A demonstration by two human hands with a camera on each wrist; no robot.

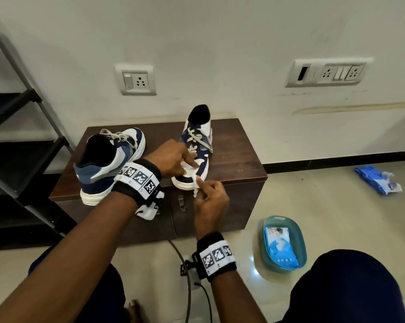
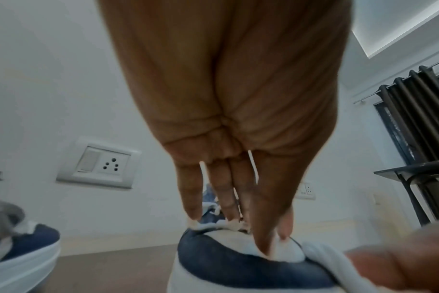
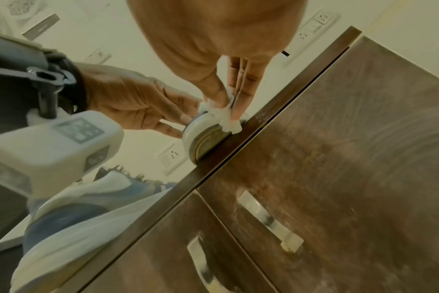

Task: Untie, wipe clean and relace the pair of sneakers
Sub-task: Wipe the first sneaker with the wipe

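Two navy, blue and white sneakers stand on a dark wooden cabinet [image 1: 238, 159]. The left sneaker [image 1: 108, 164] is laced, with its heel towards me. The right sneaker [image 1: 198, 148] points its toe at me and hangs a little over the front edge. My left hand [image 1: 187, 162] presses straight fingers [image 2: 223, 198] down on that toe cap [image 2: 226, 263]. My right hand [image 1: 202, 185] pinches a crumpled white wipe [image 1: 196, 186] against the toe's white sole rim [image 3: 206, 136]. The right wrist view shows thumb and fingers [image 3: 238, 95] closed on the wipe [image 3: 224, 117].
A teal basin [image 1: 299, 236] holding a blue wipes pack sits on the floor at the right. A torn blue packet [image 1: 378, 180] lies farther right. A black rack [image 1: 22, 136] stands left of the cabinet. A cable [image 1: 187, 276] trails between my knees. Metal handles [image 3: 271, 220] are on the cabinet doors.
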